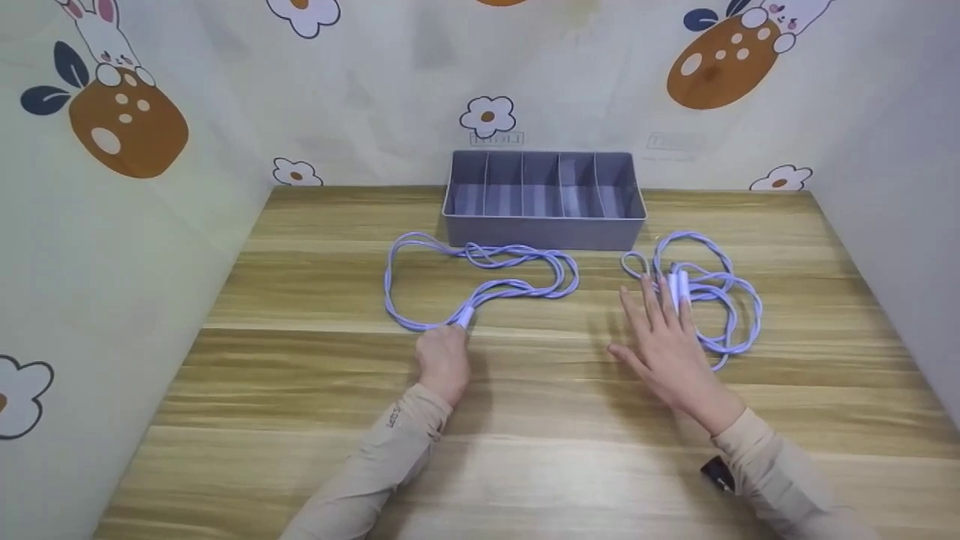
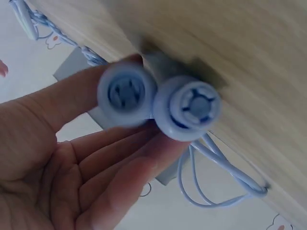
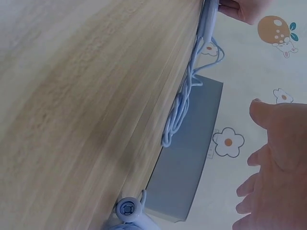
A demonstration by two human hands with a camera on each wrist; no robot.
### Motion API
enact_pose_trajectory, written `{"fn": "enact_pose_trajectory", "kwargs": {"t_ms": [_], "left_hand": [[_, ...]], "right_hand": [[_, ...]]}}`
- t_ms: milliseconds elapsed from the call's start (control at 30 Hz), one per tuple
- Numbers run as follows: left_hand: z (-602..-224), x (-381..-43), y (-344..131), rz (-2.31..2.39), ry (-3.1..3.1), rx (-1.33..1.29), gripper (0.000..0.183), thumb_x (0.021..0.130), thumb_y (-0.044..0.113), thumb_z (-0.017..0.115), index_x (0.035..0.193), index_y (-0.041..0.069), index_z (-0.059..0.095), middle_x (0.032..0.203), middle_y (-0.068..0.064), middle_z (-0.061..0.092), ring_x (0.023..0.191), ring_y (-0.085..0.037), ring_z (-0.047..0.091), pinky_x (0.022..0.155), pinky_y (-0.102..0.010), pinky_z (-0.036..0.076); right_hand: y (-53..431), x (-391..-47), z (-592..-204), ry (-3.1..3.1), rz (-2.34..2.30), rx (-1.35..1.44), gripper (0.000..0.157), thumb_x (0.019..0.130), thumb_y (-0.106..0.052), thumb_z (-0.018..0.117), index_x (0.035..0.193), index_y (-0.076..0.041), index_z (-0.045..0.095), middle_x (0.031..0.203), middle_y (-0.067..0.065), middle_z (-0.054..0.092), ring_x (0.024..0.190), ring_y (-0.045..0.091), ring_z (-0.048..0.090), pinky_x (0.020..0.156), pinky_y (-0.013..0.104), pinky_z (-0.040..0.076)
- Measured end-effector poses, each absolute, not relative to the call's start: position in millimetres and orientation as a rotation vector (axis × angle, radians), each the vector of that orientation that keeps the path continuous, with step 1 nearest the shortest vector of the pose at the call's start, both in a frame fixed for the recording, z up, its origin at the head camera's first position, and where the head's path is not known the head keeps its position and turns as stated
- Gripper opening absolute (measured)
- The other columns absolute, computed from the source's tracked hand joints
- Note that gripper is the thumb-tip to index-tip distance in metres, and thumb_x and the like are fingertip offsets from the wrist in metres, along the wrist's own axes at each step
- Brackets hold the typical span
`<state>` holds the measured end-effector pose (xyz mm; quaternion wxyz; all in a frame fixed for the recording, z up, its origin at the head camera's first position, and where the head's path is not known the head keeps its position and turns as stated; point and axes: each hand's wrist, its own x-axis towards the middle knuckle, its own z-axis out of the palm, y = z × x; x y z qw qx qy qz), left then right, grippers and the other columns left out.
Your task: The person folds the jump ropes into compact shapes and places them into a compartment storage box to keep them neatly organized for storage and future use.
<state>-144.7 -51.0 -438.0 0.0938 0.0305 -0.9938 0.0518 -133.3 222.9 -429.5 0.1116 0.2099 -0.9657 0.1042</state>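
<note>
On the left of the table in the head view lies a light-blue jump rope (image 1: 517, 285), its cord in loose loops. My left hand (image 1: 442, 360) holds the near end of it. In the left wrist view two blue jump rope handles (image 2: 127, 93) lie side by side against the thumb and fingers, end caps towards the camera. A second blue jump rope (image 1: 742, 289) lies coiled at the right, its pale handles (image 1: 673, 286) side by side. Over its left part my right hand (image 1: 667, 352) is spread with straight fingers, holding nothing. The right wrist view shows it above the table.
A grey box (image 1: 544, 232) with several upright compartments stands at the back against the patterned wall (image 1: 375, 97). Side walls (image 1: 885, 150) rise along the left and right of the wooden table (image 1: 300, 300). A small black object (image 1: 718, 474) is by the right sleeve.
</note>
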Motion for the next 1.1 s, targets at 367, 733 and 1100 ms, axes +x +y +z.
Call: {"fn": "enact_pose_trajectory", "kwargs": {"t_ms": [367, 733, 1100], "left_hand": [[-436.4, -152.3, -75.2, 0.146, -2.974, 0.104, 0.006, 0.074, 0.005, 0.063, 0.069, 0.006, 0.064, 0.063, -0.007, 0.063, 0.058, -0.021, 0.061, 0.045, -0.029, 0.048], [-438.8, -154.2, -91.1, 0.194, -2.991, 0.036, 0.006, 0.073, 0.004, 0.063, 0.068, 0.006, 0.063, 0.063, -0.008, 0.062, 0.058, -0.022, 0.061, 0.043, -0.031, 0.048], [-439.0, -156.6, -106.9, 0.181, -3.012, -0.067, 0.007, 0.072, 0.001, 0.064, 0.067, 0.005, 0.061, 0.064, -0.010, 0.063, 0.057, -0.023, 0.061, 0.043, -0.032, 0.049]], "right_hand": [[223.7, -133.8, -431.0, -2.830, 0.270, 0.616, 0.072, 0.086, -0.032, 0.059, 0.141, 0.000, 0.024, 0.146, 0.029, 0.009, 0.133, 0.046, 0.009, 0.105, 0.061, 0.009], [226.6, -133.9, -432.9, -2.833, 0.277, 0.619, 0.072, 0.087, -0.034, 0.058, 0.141, 0.000, 0.024, 0.145, 0.030, 0.009, 0.133, 0.044, 0.009, 0.105, 0.061, 0.009], [229.9, -133.4, -432.2, -2.876, 0.329, 0.648, 0.071, 0.087, -0.032, 0.058, 0.140, 0.002, 0.024, 0.145, 0.030, 0.008, 0.134, 0.043, 0.007, 0.105, 0.060, 0.012]]}}
